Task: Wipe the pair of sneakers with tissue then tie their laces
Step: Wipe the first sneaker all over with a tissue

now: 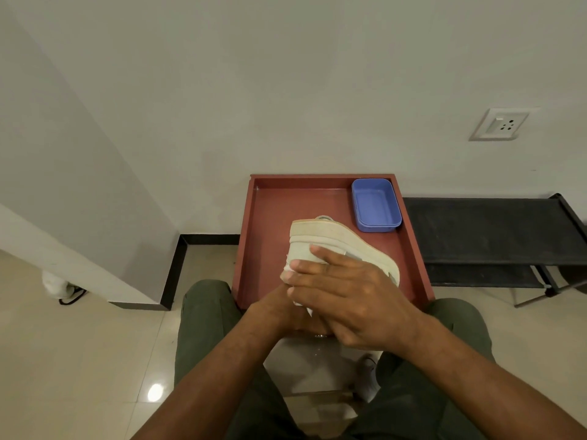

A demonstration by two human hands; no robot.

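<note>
Right hand (352,300) flat, pressing tissue (300,302) on sneaker (320,239)

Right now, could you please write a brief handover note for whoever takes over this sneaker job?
Right hand: pressing a white tissue against the sneaker's side.
Left hand: mostly hidden beneath the right, apparently steadying the sneaker, which is tilted on its side over the red tray.
Blue tub: tray's far right corner.
Second sneaker: possibly on the floor below; unclear.
Done: wiping underway. Left: finish wiping, tie laces.
</note>
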